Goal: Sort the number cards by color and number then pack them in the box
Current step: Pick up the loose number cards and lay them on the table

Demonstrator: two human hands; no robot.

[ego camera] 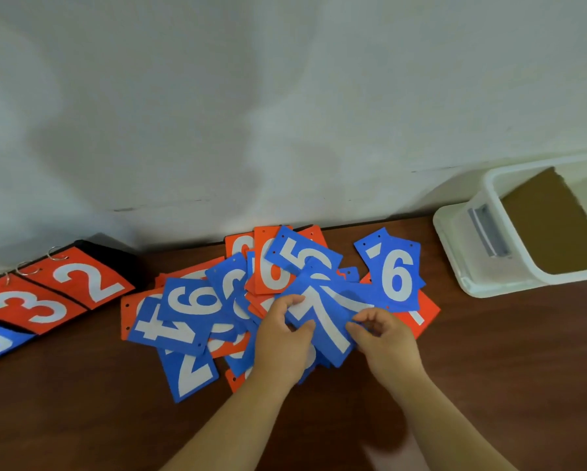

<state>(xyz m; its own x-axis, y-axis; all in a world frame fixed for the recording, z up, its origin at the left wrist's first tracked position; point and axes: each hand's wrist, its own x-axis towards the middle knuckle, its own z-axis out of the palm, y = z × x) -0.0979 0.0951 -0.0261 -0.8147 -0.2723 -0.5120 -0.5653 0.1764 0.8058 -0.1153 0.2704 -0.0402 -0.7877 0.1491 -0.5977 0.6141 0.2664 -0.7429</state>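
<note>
Cards (pixel 197 300), red and blue, lie jumbled on the tabletop (pixel 489 368), with the open box (pixel 462 239) at right. The left hand (pixel 282 338) and right hand (pixel 387 338) pinch a blue 7 (pixel 326 321) by its edges, probably to sort it.

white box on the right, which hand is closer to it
Right. The right hand pinches the blue 7 card on its edge toward the white box; the left hand grips the card's opposite edge, farther from the box.
</note>
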